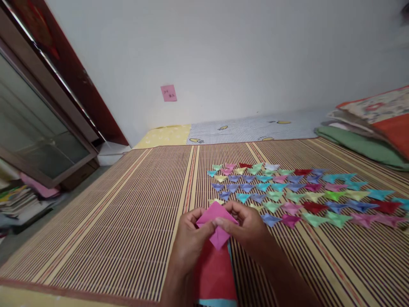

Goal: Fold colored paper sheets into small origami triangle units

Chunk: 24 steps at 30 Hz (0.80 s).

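Note:
Between my two hands is a piece of pink origami paper (217, 213), folded into a diamond with a crease down its lower half. My left hand (191, 234) grips its left side, thumb laid over the front. From the right, my right hand (244, 221) pinches it, its thumb meeting the left thumb near the middle. The fingers behind the paper are partly hidden. Below the paper lies a red sheet (215, 273) with a light blue edge on the mat.
Rows of small folded paper shapes (275, 196) in many colours cover the right of the striped mat (143, 204). Folded bedding (367, 145) is piled at the far right. A pink note (168, 93) is stuck on the wall. A glass-fronted cabinet (38, 115) stands left.

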### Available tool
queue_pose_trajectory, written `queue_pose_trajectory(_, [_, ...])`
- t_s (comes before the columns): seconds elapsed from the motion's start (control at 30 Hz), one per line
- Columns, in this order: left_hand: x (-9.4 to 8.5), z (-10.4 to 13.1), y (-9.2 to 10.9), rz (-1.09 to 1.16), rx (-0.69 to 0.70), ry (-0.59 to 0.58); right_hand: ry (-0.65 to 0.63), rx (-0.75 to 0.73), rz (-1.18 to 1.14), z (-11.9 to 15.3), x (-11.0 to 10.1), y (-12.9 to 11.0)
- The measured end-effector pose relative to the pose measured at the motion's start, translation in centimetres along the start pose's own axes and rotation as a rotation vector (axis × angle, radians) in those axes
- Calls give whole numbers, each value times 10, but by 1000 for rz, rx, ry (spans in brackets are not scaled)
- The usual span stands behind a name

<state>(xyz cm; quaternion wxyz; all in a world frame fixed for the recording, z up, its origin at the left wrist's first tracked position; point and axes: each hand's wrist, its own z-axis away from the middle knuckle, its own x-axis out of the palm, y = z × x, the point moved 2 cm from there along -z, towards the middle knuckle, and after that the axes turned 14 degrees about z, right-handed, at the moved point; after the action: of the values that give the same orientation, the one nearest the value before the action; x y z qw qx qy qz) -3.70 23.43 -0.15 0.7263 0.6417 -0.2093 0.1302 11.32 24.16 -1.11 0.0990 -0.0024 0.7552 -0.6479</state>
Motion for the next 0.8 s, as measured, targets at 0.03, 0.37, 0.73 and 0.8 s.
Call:
queue_pose_trajectory(0.03, [-1, -1, 0, 35, 2, 12, -16, 2, 14, 0, 1, 0])
queue_pose_trajectory(0.37, [-9, -2, -6, 124, 31, -6, 20, -5, 71, 4, 7, -2])
queue_pose_trajectory(0.73, [-11, -1, -1, 26, 96, 10, 75, -37, 22, 2, 4, 5])
queue_pose_trajectory(0.8, [-13, -1, -3, 56, 80, 2, 68, -35, 38, 3, 2, 5])
